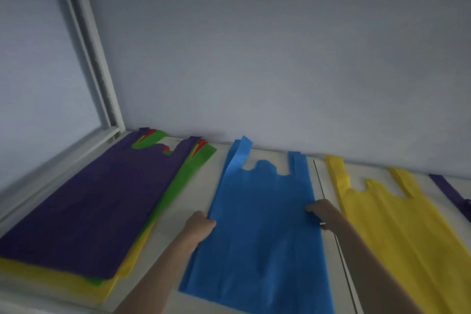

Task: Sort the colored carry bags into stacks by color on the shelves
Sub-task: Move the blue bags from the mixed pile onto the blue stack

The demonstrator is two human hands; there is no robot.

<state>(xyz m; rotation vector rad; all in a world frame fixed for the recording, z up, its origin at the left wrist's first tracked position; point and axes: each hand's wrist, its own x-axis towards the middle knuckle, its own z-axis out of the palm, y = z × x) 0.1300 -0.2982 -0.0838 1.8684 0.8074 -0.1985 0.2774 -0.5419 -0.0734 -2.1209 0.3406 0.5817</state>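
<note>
A blue carry bag [265,224] lies flat on the white shelf [188,196], handles toward the back wall. My left hand [200,224] grips its left edge and my right hand [321,211] grips its right edge. To the left sits a mixed pile [89,206] with a purple bag on top and green, yellow and red bags showing beneath. Right of the blue bag lies a yellow bag [397,232]. A strip of another purple bag [453,194] shows at the far right edge.
The grey back wall [280,58] rises behind the shelf. A white frame [96,71] runs along the left side and corner. A thin seam [328,211] in the shelf surface passes between the blue and yellow bags.
</note>
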